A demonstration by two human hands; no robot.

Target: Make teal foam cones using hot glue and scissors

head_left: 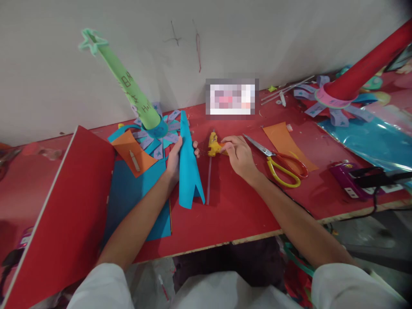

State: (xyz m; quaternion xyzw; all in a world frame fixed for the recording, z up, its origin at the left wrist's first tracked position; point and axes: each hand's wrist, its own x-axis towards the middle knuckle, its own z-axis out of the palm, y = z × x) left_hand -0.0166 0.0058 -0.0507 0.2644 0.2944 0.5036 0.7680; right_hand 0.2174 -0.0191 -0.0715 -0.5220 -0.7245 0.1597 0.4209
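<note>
My left hand [175, 155] is wrapped round a rolled blue paper cone [187, 167], its narrow tip pointing away and its wide, notched end toward me. Fingertips show on the cone's right side. To the right, my right hand [240, 155] is closed on the handle of a yellow glue gun [213, 145], whose nozzle points away from me. A thin translucent stick [209, 182] lies on the red table between the cone and my right hand. Scissors [273, 159] with yellow and orange handles lie just right of my right hand.
A green paper cone [131, 90] with a star top stands behind my left hand. Orange paper [133, 154] and blue sheets [138, 193] lie left, beside a red board [71, 206]. A red cone [367, 68], orange paper [288, 143] and a purple power strip [346, 180] are right.
</note>
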